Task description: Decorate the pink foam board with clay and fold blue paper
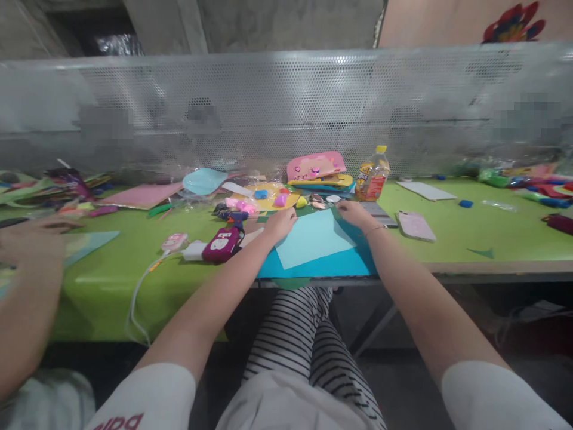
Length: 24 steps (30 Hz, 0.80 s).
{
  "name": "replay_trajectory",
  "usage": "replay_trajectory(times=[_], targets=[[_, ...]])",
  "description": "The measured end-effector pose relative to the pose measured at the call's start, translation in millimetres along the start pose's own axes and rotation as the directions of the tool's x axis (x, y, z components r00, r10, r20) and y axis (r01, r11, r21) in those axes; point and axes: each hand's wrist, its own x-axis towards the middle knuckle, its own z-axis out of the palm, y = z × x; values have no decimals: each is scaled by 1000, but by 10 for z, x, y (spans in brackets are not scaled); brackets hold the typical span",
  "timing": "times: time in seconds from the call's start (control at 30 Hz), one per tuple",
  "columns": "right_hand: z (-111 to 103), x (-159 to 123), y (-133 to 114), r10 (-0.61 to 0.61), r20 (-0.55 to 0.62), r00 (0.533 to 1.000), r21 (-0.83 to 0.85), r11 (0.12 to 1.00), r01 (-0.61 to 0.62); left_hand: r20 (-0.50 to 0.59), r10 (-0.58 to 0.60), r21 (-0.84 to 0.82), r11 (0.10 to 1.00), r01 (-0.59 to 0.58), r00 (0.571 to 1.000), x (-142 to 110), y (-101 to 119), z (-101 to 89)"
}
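Note:
A light blue sheet of paper (313,242) lies at a slant over a darker blue sheet (349,266) at the table's front edge. My left hand (281,223) is closed at the upper left edge of the light blue paper, fingers curled onto it. At its upper right corner, my right hand (353,213) has its fingers bent and pinched on the paper. A small white piece (333,199) lies just beyond my right fingertips. Lumps of coloured clay, one purple (281,200) and one yellow (301,202), rest behind the paper.
Left of my arm are a maroon power bank (221,245), a white cable (134,298) and a glue gun (235,216). A bottle (373,173) stands at the back; a phone (416,226) lies right. Another person's hand (40,230) works at far left. A perforated metal screen (268,107) bounds the table.

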Motion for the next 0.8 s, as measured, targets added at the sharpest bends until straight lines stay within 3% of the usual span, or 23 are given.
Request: replay_trajectory(times=[0.17,0.33,0.53,0.8], targets=[[70,-8,-343,-207,-76,975,-20,978,206,-8,34,-19,999,-34,999,-1,12,47],[220,-14,-747,-477,17,879,10,879,477,-26,85,-30,996,-86,996,0,6,105],[262,-18,-815,-544,12,839,4,839,544,-11,140,-38,989,-140,990,8,5,165],[245,-32,-827,-552,-17,834,0,834,552,-13,157,-33,987,-157,988,13,13,162]])
